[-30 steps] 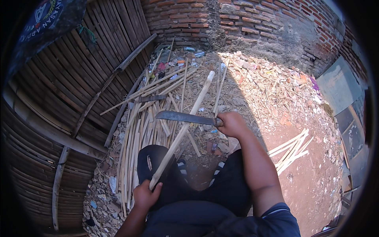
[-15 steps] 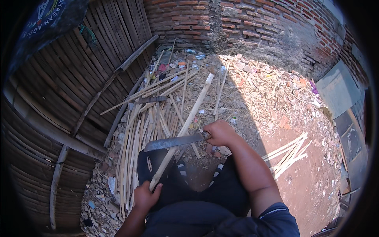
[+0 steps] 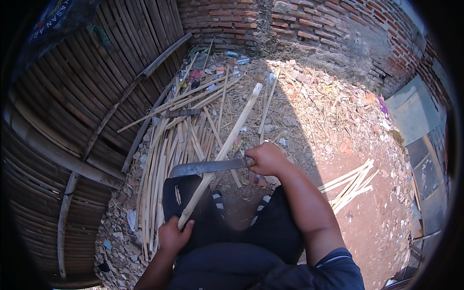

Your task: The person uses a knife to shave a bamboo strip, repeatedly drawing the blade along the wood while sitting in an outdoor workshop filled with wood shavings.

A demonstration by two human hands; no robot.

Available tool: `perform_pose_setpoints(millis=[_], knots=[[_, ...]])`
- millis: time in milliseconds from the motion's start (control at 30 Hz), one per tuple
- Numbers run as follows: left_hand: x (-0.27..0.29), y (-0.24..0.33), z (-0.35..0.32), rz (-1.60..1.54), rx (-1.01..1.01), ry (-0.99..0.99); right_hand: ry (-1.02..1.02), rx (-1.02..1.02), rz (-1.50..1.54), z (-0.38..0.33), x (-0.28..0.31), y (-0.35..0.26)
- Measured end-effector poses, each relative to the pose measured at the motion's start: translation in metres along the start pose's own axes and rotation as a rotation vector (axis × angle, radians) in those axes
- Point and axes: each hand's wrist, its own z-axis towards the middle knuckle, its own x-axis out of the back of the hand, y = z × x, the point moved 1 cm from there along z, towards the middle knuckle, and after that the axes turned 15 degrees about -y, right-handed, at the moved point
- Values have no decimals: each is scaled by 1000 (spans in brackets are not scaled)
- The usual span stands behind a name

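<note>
A long pale bamboo strip (image 3: 237, 126) slants from my lap up and away toward the far right. My left hand (image 3: 174, 235) is closed around its near end, beside my left thigh. With my right hand (image 3: 268, 159) I grip the short handle of a machete (image 3: 205, 167). Its broad, dark blade points left and lies across the strip near the middle, over my knees. Whether the edge bites into the bamboo cannot be made out. The strip's far end rises free over the ground.
Several split bamboo strips (image 3: 157, 186) lie in a pile at the left, with a dark bar-like piece (image 3: 180, 113) across them. A smaller bundle (image 3: 350, 186) rests on sunlit soil at the right. A slatted bamboo wall (image 3: 53, 116) stands left, a brick wall (image 3: 319, 24) behind, with rubble and shavings between.
The machete has moved slightly up and left along the strip, toward its far end. Both hands keep their hold, and the whole view has shifted a little.
</note>
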Motion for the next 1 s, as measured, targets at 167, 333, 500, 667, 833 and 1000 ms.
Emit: perform_pose_setpoints(millis=[167, 333, 500, 667, 833, 1000], knots=[[-2, -3, 0, 13, -14, 20, -38, -42, 34, 0, 7, 9], [-2, 1, 2, 53, -11, 11, 175, -294, 113, -14, 11, 35], [-3, 3, 1, 9, -5, 30, 96, -131, 55, -10, 9, 11], [-5, -3, -1, 1, -6, 43, -50, 12, -20, 0, 10, -11], [-1, 2, 1, 32, -6, 25, 76, -194, 85, -7, 9, 26], [-2, 2, 1, 34, 3, 20, 219, -262, 112, -16, 9, 33]])
